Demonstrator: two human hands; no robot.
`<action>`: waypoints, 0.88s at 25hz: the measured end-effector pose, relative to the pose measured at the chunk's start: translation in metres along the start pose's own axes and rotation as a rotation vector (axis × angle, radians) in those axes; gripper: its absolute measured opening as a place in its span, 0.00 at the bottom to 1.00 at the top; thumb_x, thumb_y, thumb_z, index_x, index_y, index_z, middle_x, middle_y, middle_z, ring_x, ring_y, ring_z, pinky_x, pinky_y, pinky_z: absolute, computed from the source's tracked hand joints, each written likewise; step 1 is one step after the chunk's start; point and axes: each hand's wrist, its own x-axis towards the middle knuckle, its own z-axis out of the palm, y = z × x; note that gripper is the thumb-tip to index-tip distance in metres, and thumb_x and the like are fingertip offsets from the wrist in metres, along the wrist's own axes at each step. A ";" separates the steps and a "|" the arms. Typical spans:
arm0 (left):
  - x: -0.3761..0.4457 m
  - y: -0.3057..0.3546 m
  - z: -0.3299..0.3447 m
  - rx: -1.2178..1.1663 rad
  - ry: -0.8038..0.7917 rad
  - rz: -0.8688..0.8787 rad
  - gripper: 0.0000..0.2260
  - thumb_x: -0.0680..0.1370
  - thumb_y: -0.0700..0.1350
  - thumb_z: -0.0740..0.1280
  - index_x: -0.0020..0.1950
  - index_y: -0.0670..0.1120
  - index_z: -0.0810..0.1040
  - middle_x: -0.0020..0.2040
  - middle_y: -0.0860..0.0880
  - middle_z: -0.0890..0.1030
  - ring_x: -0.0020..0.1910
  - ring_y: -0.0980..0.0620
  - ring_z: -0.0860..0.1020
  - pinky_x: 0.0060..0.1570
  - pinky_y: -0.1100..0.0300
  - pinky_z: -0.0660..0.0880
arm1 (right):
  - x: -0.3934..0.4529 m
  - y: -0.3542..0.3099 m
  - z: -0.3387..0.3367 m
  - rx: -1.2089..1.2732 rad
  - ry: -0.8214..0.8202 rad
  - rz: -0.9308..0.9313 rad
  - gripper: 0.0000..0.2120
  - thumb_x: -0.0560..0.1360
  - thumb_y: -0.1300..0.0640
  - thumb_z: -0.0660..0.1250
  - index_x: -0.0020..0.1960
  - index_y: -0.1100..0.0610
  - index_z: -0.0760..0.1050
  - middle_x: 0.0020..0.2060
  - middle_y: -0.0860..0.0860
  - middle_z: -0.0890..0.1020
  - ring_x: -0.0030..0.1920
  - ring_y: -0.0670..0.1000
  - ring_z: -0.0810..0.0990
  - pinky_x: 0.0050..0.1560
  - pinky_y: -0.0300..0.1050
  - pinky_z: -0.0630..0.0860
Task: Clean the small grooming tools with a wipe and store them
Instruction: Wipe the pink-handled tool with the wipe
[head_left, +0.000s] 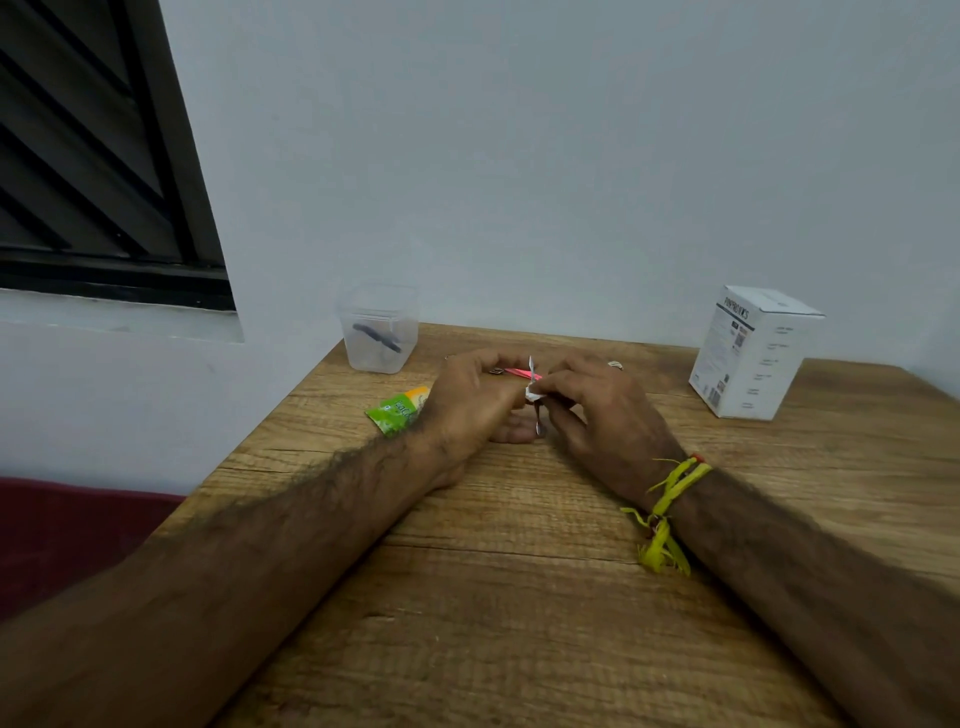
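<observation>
My left hand (467, 405) and my right hand (597, 410) meet over the middle of the wooden table (519, 597). My right hand pinches a small white wipe (534, 391) wrapped round a thin metal tool (538, 422), whose tip pokes out below the fingers. My left hand's fingers curl round the tool's other end, mostly hidden. A pink tool (519, 372) lies on the table just behind the hands. A clear plastic container (379, 327) with a dark tool inside stands at the back left.
A green and orange wipe sachet (399, 410) lies left of my left hand. A white carton (753, 353) stands at the back right. A small dark item (496, 370) lies by the pink tool. The wall runs behind the table.
</observation>
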 end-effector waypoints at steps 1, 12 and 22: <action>0.001 0.000 -0.001 -0.011 0.016 -0.021 0.08 0.78 0.36 0.67 0.55 0.42 0.82 0.43 0.42 0.84 0.35 0.43 0.85 0.36 0.55 0.83 | -0.001 -0.001 0.000 0.011 -0.010 0.004 0.09 0.73 0.62 0.67 0.51 0.58 0.83 0.44 0.51 0.81 0.44 0.52 0.79 0.44 0.52 0.76; 0.011 -0.013 -0.001 0.073 0.137 0.037 0.07 0.78 0.39 0.71 0.52 0.36 0.80 0.41 0.40 0.82 0.25 0.55 0.80 0.26 0.60 0.79 | -0.006 -0.005 -0.006 -0.079 -0.117 -0.066 0.10 0.74 0.62 0.66 0.52 0.58 0.83 0.48 0.53 0.83 0.47 0.54 0.82 0.46 0.45 0.74; 0.016 -0.018 -0.004 0.069 0.170 0.052 0.07 0.78 0.38 0.71 0.51 0.34 0.79 0.40 0.39 0.82 0.33 0.48 0.82 0.34 0.52 0.83 | -0.009 -0.012 -0.005 -0.070 -0.168 -0.048 0.07 0.74 0.58 0.70 0.51 0.56 0.83 0.47 0.51 0.83 0.48 0.52 0.81 0.46 0.43 0.72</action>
